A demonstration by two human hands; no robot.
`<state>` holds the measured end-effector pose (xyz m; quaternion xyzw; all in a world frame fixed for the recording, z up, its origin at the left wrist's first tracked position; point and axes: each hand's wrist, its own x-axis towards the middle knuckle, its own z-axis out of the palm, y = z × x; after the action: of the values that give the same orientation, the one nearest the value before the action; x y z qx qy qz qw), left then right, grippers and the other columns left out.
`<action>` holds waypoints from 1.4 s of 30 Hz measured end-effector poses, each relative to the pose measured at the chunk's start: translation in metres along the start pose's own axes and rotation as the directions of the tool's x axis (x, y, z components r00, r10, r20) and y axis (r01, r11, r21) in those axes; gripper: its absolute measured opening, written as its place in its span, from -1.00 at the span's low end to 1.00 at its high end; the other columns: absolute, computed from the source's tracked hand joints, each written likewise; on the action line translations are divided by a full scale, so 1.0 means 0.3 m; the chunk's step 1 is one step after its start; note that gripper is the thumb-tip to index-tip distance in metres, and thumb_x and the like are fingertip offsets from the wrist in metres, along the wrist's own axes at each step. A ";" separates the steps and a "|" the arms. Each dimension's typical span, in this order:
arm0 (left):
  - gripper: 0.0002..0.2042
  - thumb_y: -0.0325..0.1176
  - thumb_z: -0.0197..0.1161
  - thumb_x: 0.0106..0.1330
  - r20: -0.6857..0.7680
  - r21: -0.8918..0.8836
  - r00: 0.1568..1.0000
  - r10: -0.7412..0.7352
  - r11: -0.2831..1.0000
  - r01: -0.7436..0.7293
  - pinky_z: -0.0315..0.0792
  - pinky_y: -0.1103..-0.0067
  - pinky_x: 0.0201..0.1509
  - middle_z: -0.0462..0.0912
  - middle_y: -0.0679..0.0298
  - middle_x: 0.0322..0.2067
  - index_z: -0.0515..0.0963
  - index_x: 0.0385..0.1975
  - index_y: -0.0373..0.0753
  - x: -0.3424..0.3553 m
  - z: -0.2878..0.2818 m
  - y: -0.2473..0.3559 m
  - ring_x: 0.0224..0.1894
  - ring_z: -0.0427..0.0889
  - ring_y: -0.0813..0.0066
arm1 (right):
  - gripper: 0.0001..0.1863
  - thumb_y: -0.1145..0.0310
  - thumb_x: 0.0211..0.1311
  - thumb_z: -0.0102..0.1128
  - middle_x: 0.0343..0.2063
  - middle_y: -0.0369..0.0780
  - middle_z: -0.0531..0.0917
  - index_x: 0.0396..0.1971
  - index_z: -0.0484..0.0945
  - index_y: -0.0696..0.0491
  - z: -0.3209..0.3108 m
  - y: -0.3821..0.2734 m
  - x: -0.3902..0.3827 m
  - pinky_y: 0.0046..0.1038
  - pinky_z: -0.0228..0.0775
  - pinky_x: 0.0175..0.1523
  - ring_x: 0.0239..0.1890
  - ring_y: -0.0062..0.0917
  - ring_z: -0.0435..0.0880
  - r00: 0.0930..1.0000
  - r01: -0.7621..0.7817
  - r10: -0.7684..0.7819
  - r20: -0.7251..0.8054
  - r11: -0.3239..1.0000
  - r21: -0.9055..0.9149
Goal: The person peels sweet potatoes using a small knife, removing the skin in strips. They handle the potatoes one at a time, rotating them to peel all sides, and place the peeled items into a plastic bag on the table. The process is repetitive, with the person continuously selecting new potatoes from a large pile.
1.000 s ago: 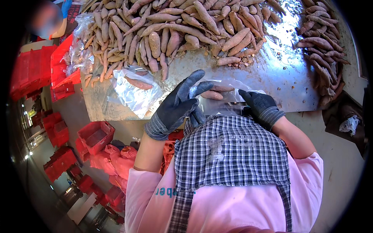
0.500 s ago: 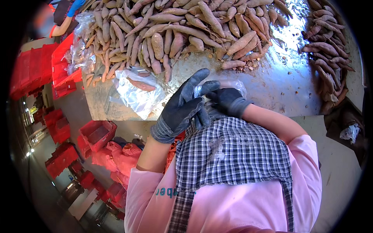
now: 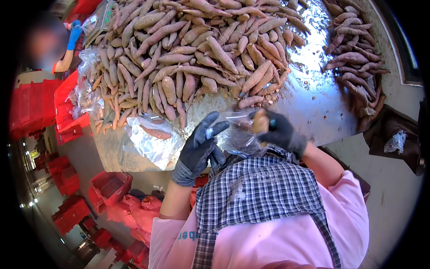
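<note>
My left hand [image 3: 197,150], in a dark work glove, has its fingers bent round the edge of a clear plastic bag [image 3: 233,139]. The bag stretches across the front of my apron toward my right hand [image 3: 282,133], also gloved. That hand grips a tan sweet potato [image 3: 260,122], smeared by motion, by the bag's right side; whether the sweet potato is inside the bag I cannot tell. Just beyond both hands lies a large pile of sweet potatoes [image 3: 177,58]. A second clear bag [image 3: 152,145] with a sweet potato in it rests on the table, left of my left hand.
The metal table [image 3: 309,107] ends right in front of me. More sweet potatoes [image 3: 356,58] are heaped along its right side. Red crates [image 3: 109,186] and red sacks [image 3: 134,210] stand on the floor at left. At far left a person's blue-gloved hand [image 3: 74,35] shows.
My right hand has moved right, away from my left, and a sweet potato now shows in it. The bag is spread between my hands. The whole view has shifted, with more of the pile showing.
</note>
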<state>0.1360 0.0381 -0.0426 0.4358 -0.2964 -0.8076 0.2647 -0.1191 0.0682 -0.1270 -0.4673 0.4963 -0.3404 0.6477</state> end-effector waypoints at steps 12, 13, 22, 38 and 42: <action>-0.43 -0.42 0.06 0.24 0.001 -0.142 1.000 0.017 0.990 -0.017 0.36 0.73 -0.66 0.37 -0.10 0.07 0.04 0.25 -0.25 0.072 0.062 0.037 -0.65 0.54 0.56 | -0.70 0.42 0.02 0.16 -0.29 -0.17 0.62 -0.16 0.53 -0.08 -0.009 -0.087 0.070 -0.33 0.45 -0.12 -0.21 -0.24 0.59 0.820 0.528 -0.560 0.117 0.662 -0.532; -0.43 -0.42 0.05 0.24 -0.003 -0.130 0.999 0.037 0.991 -0.037 0.36 0.73 -0.65 0.37 -0.10 0.07 0.04 0.25 -0.25 0.071 0.058 0.036 -0.66 0.53 0.57 | -0.73 0.39 0.03 0.14 -0.28 -0.16 0.62 -0.19 0.55 -0.08 0.052 -0.118 0.075 -0.32 0.44 -0.13 -0.21 -0.23 0.59 0.866 0.499 -0.449 0.220 0.741 -0.449; -0.40 -0.39 0.05 0.24 0.020 -0.142 1.000 0.015 0.990 -0.012 0.37 0.76 -0.61 0.40 -0.07 0.05 -0.03 0.26 -0.31 0.047 0.063 0.005 -0.65 0.52 0.58 | -0.74 0.22 0.02 0.13 -0.35 -0.10 0.62 -0.26 0.57 -0.05 0.133 0.182 0.214 -0.25 0.40 -0.21 -0.30 -0.19 0.59 0.989 0.086 0.044 0.138 0.591 -0.802; -0.47 -0.49 0.00 0.23 0.071 -0.053 0.995 -0.068 0.996 0.072 0.35 0.74 -0.65 0.43 -0.07 -0.01 0.09 0.24 -0.21 0.219 0.199 0.017 -0.69 0.49 0.61 | -0.60 0.32 -0.08 0.31 -0.48 -0.27 0.58 -0.18 0.51 0.10 -0.841 0.075 0.172 -0.50 0.40 -0.25 -0.42 -0.53 0.54 0.753 -0.451 0.219 -0.621 0.858 -0.245; -0.47 -0.50 -0.01 0.22 0.062 -0.042 0.994 -0.095 0.994 0.098 0.34 0.72 -0.67 0.48 -0.07 -0.07 0.11 0.23 -0.23 0.225 0.225 0.042 -0.72 0.47 0.60 | -0.50 0.37 -0.02 0.25 -0.12 -0.11 0.53 0.01 0.41 0.01 -0.919 0.051 0.267 -0.39 0.34 0.03 -0.07 -0.30 0.51 0.649 -0.200 -0.569 -0.506 0.514 -0.834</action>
<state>0.0475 -0.0002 -0.0405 0.4190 -0.2644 -0.8387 0.2262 -0.3624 -0.0730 -0.1868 -0.5929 0.7502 -0.2905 0.0363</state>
